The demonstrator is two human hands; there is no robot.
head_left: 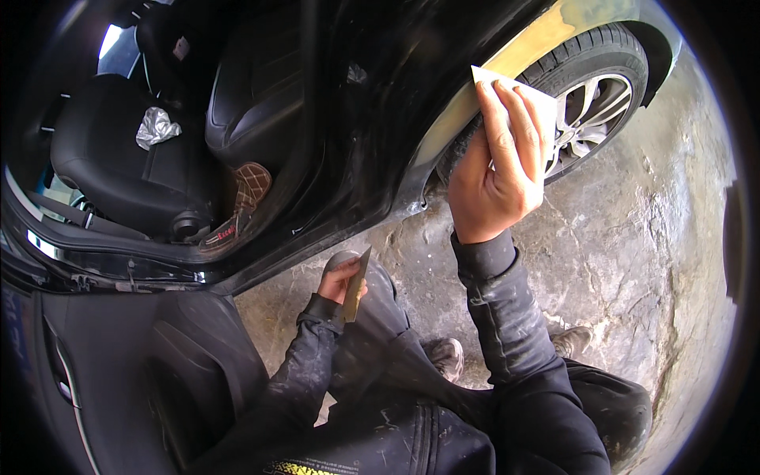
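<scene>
My right hand point(495, 170) is raised at the rear of a black car. Its fingers lie over a white flat spreader point(542, 119), which is in front of the wheel arch and partly covers the tire. Along the arch runs a band of yellowish-beige body filler point(534, 38). Whether the spreader touches the panel I cannot tell. Lower and to the left, by my knee, my left hand point(336, 279) is closed round a thin flat scraper point(356, 291) held on edge, with a yellowish tint on its face.
The wheel point(594, 119) stands right of the arch. An open car door point(206, 340) is at the lower left. Inside are black seats point(131, 150) with a crumpled silver wrapper point(157, 128). Cracked concrete floor point(617, 237) spreads beneath; my shoe point(446, 358) rests on it.
</scene>
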